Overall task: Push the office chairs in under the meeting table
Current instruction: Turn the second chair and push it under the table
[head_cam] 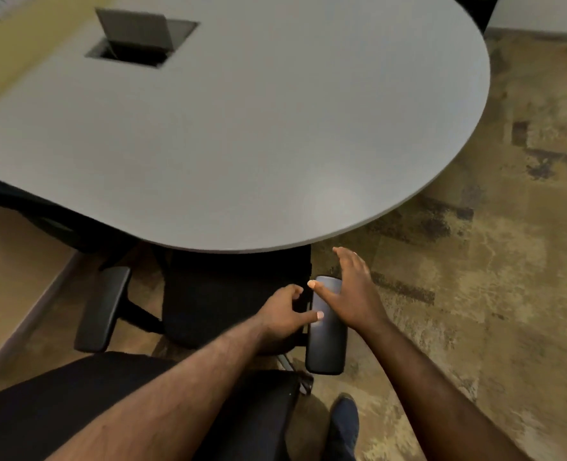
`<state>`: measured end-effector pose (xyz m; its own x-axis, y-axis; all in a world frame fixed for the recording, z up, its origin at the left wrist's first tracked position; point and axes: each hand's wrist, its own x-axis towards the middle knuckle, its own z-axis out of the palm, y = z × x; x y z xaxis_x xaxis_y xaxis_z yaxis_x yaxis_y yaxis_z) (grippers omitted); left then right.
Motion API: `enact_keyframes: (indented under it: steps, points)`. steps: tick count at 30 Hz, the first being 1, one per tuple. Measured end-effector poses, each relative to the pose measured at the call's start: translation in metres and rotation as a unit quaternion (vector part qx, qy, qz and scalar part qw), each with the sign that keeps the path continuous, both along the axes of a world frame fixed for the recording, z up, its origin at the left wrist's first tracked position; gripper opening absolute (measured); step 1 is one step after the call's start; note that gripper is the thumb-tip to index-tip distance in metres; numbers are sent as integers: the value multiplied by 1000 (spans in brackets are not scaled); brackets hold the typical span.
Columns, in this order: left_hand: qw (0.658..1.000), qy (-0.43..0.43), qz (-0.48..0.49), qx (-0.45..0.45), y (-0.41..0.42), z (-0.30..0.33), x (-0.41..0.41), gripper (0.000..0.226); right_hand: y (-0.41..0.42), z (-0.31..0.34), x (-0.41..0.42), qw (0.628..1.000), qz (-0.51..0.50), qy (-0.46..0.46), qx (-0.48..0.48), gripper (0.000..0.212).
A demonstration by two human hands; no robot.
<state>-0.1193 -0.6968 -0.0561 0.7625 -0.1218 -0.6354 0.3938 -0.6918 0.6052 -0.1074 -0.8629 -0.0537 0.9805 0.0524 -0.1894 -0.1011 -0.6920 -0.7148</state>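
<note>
A black office chair [215,301] stands at the near rounded edge of the grey meeting table [275,144], its seat front tucked under the tabletop. Its backrest [59,410] fills the bottom left. The right armrest [328,341] is a dark pad; the left armrest [102,307] sits opposite. My right hand [352,291] hovers spread over the front of the right armrest, fingers apart. My left hand [285,314] is beside the armrest's inner edge, fingers curled loosely, thumb touching the pad.
A second black chair [42,221] is partly under the table at the left. An open cable hatch [139,38] sits in the tabletop. Patterned tan carpet [475,261] spreads to the right. My dark shoe [343,424] is below the armrest. A pale baseboard runs along the left.
</note>
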Motion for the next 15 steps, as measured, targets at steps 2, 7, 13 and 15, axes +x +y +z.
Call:
enact_keyframes:
  steps: [2, 7, 13, 15]
  points:
    - [998, -51, -29, 2, 12, 38, -2, 58, 8, 28, -6, 999, 13, -34, -3, 79]
    - [990, -139, -34, -18, 53, 117, -26, 36, 42, 92, -43, 993, 51, -105, 1, 67]
    - [971, -238, -24, -6, 131, 183, -81, 34, 89, 154, -105, 975, 117, -186, -36, 67]
    - [962, -273, -12, 2, 161, 196, -104, 34, 103, 170, -127, 971, 123, -199, -40, 68]
